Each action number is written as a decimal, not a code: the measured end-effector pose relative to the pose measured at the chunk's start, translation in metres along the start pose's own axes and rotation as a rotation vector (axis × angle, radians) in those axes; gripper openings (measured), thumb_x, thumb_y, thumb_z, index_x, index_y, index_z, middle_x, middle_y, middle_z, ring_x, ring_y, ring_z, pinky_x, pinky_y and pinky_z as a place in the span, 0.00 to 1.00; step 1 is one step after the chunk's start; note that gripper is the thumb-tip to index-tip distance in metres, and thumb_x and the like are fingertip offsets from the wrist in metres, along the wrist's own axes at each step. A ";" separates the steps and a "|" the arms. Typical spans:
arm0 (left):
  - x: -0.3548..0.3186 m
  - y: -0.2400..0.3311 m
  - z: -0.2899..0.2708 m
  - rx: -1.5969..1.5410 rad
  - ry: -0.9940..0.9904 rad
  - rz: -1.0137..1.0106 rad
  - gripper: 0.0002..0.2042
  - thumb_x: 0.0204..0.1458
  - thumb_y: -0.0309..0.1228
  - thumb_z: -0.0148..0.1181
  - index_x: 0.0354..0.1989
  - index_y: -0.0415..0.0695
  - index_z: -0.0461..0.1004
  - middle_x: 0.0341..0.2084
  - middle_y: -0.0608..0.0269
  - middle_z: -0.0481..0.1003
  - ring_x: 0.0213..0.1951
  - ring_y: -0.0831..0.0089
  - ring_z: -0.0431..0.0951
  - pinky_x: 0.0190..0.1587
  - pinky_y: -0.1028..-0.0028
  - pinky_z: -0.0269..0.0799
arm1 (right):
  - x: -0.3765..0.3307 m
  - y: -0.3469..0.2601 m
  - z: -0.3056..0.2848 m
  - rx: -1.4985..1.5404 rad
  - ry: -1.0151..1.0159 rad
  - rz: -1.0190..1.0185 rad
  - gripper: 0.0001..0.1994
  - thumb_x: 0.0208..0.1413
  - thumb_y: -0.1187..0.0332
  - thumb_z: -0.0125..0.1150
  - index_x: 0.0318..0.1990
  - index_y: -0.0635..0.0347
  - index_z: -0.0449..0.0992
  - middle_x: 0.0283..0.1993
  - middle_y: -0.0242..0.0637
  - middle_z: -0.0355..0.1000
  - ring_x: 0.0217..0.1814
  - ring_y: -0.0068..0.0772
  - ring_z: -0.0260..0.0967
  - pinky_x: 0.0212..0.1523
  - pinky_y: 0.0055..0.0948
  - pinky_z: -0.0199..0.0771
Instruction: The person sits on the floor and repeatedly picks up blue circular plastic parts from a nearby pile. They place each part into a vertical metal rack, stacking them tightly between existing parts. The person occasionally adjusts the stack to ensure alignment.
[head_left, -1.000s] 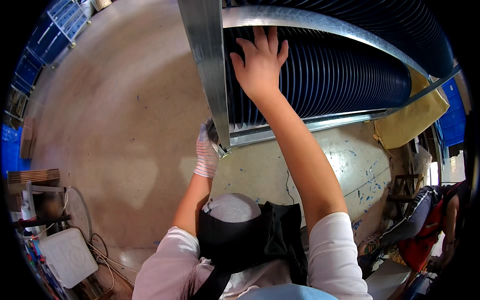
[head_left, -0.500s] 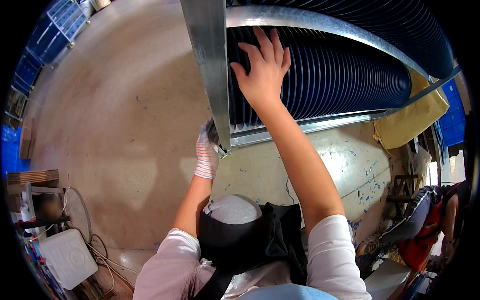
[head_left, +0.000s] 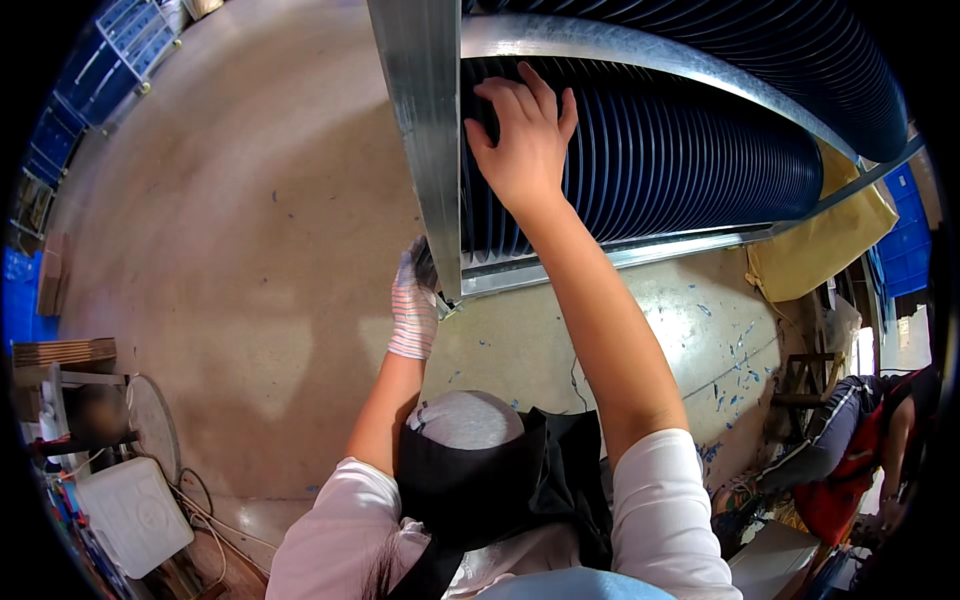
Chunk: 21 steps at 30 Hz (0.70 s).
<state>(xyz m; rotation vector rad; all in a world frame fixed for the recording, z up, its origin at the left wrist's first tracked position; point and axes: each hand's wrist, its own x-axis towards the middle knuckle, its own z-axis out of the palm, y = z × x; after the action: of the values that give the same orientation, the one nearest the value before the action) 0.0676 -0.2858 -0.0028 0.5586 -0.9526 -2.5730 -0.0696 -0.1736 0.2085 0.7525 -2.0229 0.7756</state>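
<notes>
Right hand (head_left: 522, 150) more curled, on discs (head_left: 690, 150)

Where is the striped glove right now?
In the head view, the striped glove is slightly left of centre, on the person's left hand, beside the lower end of the broad metal post.

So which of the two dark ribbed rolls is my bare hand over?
The nearer roll, on your side of the metal bar: your right hand is over it. The other roll lies beyond the bar, with no hand over it.
</notes>
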 end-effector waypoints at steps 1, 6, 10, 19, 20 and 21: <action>0.001 0.000 -0.001 -0.008 -0.003 0.000 0.31 0.64 0.50 0.47 0.65 0.36 0.61 0.60 0.52 0.67 0.61 0.63 0.67 0.66 0.63 0.56 | 0.000 0.000 0.001 0.004 -0.001 -0.006 0.14 0.46 0.67 0.67 0.41 0.51 0.75 0.51 0.26 0.73 0.69 0.41 0.57 0.68 0.65 0.40; -0.002 0.003 0.003 0.006 -0.010 0.011 0.31 0.63 0.50 0.48 0.65 0.36 0.62 0.60 0.53 0.68 0.60 0.63 0.68 0.66 0.63 0.57 | 0.000 0.004 -0.001 0.041 -0.005 -0.027 0.13 0.45 0.68 0.66 0.41 0.51 0.75 0.51 0.28 0.73 0.66 0.41 0.61 0.67 0.63 0.45; -0.003 0.003 0.002 0.008 0.012 0.017 0.31 0.63 0.50 0.48 0.64 0.36 0.62 0.59 0.53 0.68 0.60 0.63 0.68 0.66 0.63 0.57 | -0.008 0.002 -0.002 0.024 -0.018 -0.049 0.13 0.45 0.71 0.64 0.41 0.52 0.75 0.51 0.31 0.73 0.63 0.40 0.65 0.67 0.56 0.49; -0.003 0.005 0.003 -0.017 0.012 -0.011 0.30 0.63 0.50 0.47 0.64 0.36 0.63 0.60 0.53 0.68 0.61 0.63 0.67 0.66 0.63 0.56 | -0.050 -0.004 -0.028 -0.071 -0.215 -0.124 0.31 0.50 0.64 0.61 0.65 0.55 0.64 0.68 0.38 0.61 0.73 0.43 0.53 0.71 0.55 0.43; -0.003 0.007 0.001 -0.033 0.030 -0.014 0.30 0.63 0.50 0.47 0.64 0.36 0.64 0.60 0.53 0.68 0.61 0.63 0.67 0.67 0.63 0.56 | -0.074 -0.012 -0.043 -0.093 -0.310 -0.108 0.33 0.50 0.64 0.62 0.66 0.55 0.64 0.69 0.38 0.60 0.74 0.43 0.51 0.72 0.56 0.41; 0.000 0.009 -0.009 -0.021 0.022 0.007 0.30 0.63 0.50 0.47 0.63 0.36 0.64 0.60 0.53 0.68 0.61 0.63 0.67 0.67 0.63 0.55 | -0.104 -0.013 -0.057 -0.057 -0.371 -0.151 0.31 0.49 0.66 0.63 0.64 0.56 0.66 0.70 0.38 0.60 0.75 0.43 0.50 0.72 0.56 0.40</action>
<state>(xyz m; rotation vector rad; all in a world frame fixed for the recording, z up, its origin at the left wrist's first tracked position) 0.0734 -0.2966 -0.0029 0.5761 -0.9178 -2.5625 0.0176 -0.1163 0.1506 1.0650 -2.2698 0.5165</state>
